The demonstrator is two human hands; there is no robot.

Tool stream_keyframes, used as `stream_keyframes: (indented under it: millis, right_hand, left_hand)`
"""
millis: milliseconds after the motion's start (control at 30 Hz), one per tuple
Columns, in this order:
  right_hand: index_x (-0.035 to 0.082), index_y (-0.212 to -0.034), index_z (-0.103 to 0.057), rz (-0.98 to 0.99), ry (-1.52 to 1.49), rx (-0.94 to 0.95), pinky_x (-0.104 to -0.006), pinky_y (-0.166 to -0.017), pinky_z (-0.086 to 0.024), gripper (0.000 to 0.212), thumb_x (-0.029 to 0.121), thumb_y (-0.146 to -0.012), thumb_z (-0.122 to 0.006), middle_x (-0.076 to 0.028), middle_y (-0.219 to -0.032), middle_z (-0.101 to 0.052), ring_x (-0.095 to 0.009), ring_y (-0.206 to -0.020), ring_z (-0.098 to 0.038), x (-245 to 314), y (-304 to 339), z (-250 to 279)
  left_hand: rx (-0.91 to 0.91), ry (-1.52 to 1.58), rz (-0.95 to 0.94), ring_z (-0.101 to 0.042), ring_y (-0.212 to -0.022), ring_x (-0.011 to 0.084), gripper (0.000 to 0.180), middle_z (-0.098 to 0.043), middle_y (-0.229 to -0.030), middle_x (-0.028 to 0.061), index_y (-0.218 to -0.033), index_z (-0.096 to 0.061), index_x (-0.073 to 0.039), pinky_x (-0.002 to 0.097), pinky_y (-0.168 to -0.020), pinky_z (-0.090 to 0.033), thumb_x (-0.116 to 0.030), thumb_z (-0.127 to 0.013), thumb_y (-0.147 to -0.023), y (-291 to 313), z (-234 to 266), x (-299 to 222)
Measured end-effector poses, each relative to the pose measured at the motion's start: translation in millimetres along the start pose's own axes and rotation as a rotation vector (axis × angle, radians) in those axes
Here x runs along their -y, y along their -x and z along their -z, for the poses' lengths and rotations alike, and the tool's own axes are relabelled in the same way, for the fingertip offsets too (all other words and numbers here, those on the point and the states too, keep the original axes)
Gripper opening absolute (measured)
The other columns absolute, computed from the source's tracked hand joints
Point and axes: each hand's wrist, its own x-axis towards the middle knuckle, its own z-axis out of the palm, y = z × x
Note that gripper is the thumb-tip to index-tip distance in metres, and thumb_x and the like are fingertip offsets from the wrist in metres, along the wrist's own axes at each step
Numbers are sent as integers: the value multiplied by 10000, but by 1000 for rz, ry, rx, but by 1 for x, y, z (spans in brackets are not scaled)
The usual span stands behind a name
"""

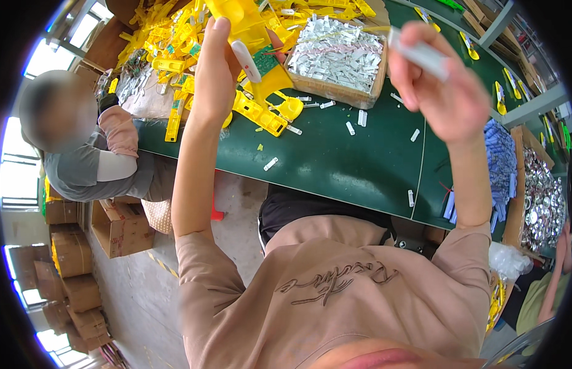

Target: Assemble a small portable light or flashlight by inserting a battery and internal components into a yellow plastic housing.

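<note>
On my feed, L hand (213, 71) has fingers round a yellow housing (241, 24) w/ green board (265, 59), toward tabletop's (341, 163) far-L corner, R hand's (444, 92) pinch a white strip (426, 58), apart, so I'd judge unit unfinished, w/ yellow pile (170, 34) and box of white pcs (332, 93) left.
</note>
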Motion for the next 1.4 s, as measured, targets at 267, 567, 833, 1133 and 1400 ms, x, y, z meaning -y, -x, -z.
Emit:
stream_keyframes:
  millis: [267,567,833,1133,1400]
  right_hand:
    - [-29,-900,-597,-283,341,-39,-153,-389,-260,296,251,-876,-502,-20,-702,-606,-5,-397,-345,-20,-18,-19]
    - [58,-739,-590,-378,-29,-192,-172,-416,-235,349,340,-895,-458,36,-530,-463,-10,-392,-291,-42,-14,-17]
    - [21,-766,-532,32,740,-625,-253,-453,-353,435,405,-902,-377,0,-570,-499,-95,-451,-434,-77,-9,-11]
    - [22,-848,-574,259,879,-177,-318,-629,-414,240,241,-832,-478,-83,-815,-578,-204,-676,-531,-67,15,-4]
    - [94,-1047,-443,457,1255,-515,-292,-577,-435,456,168,-671,-688,-23,-865,-576,-215,-603,-514,-71,9,-15]
  left_hand:
    - [141,-213,-140,-513,-652,103,378,-567,-827,91,-1128,-382,-2,200,-547,-395,-315,-327,-923,36,-23,25]
    - [104,-574,-176,-538,-629,184,330,-575,-807,98,-1110,-423,-23,276,-576,-425,-210,-502,-849,49,-24,42]
    - [230,-774,-50,-577,-697,341,355,-577,-794,174,-1110,-426,-43,362,-600,-447,-227,-542,-830,60,-46,50]
    - [301,290,375,-541,-590,157,535,-541,-786,109,-1147,-379,-14,273,-525,-464,-478,-315,-889,68,-42,53]
    - [450,547,557,-533,-518,169,637,-536,-662,124,-1124,-388,-23,265,-491,-452,-587,-270,-852,74,-48,44]
